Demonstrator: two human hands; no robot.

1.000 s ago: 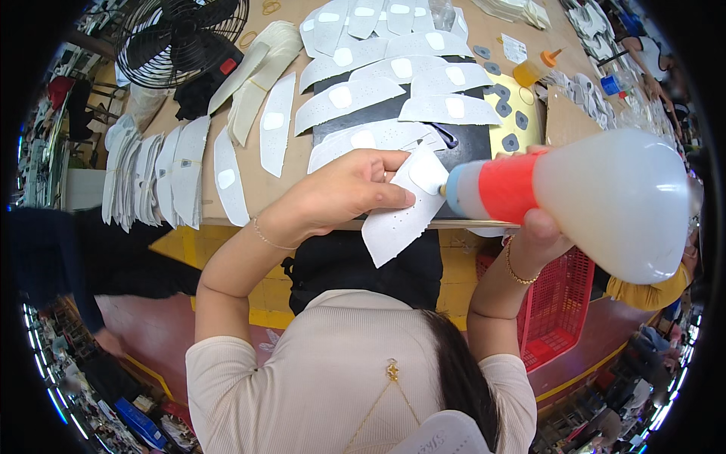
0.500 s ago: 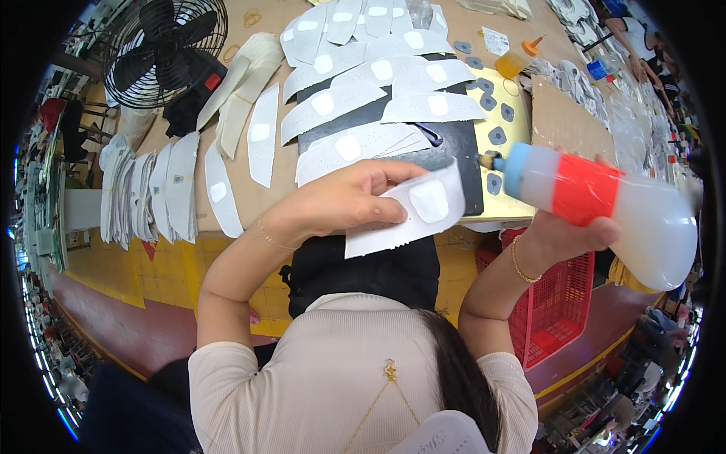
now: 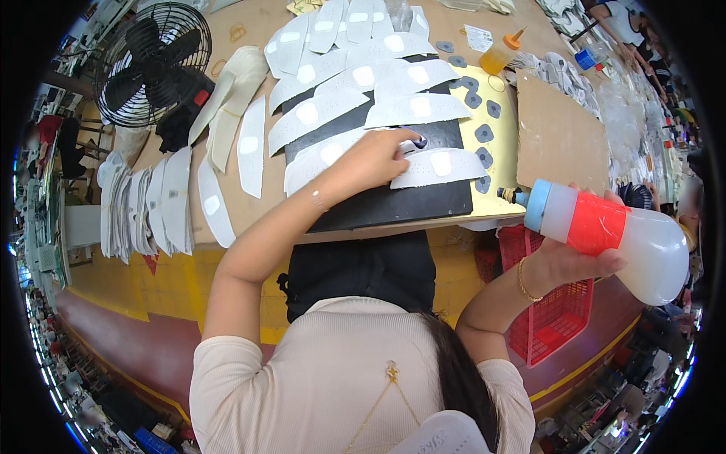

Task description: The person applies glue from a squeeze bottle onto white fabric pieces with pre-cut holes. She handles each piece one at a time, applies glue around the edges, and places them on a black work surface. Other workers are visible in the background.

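A translucent bottle (image 3: 654, 253) of whitish liquid, with a light-blue collar, a red band and a dark narrow tip, is held tilted in my right hand (image 3: 575, 261) off the table's right front edge. My left hand (image 3: 378, 159) is over the black board (image 3: 363, 217), fingers curled at a small dark purple looped tool (image 3: 420, 141); most of the tool is hidden. Just below those fingers lies a curved white shoe-upper piece (image 3: 423, 172) with a bright white patch. More such patched pieces (image 3: 416, 110) overlap in rows farther up the board.
Small grey pieces (image 3: 484, 133) dot a yellow sheet right of the board, beside brown cardboard (image 3: 560, 129). An amber pointed bottle (image 3: 499, 53) stands behind. At left are stacked white pieces (image 3: 140, 200) and a black fan (image 3: 155, 64). A red basket (image 3: 544, 321) sits below the table edge.
My left hand has let go of the patched white piece, now lying on the board, and moved up to the purple tool. The bottle has shifted slightly down in my right hand.
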